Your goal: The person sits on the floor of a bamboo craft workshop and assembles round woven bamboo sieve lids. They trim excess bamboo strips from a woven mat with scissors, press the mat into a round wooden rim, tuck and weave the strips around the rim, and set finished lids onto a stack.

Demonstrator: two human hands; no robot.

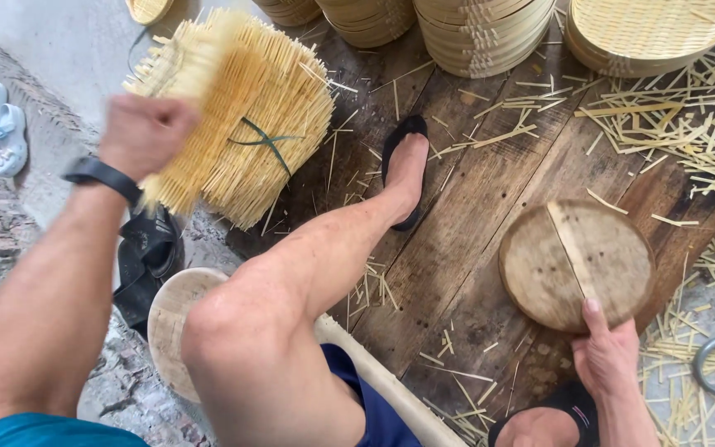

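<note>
Bamboo stick bundle (246,116), blurred, seems gripped by the closed left hand (144,132); right hand (606,356) pinches the wooden disc (573,265).

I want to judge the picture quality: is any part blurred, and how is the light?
Head view: the left hand is motion-blurred, as is the near edge of the bundle of sticks; the right hand on the round wooden disc is sharp. Light is soft and even daylight, shadows faint, no glare; the floor planks look slightly curved by the wide lens.
</note>
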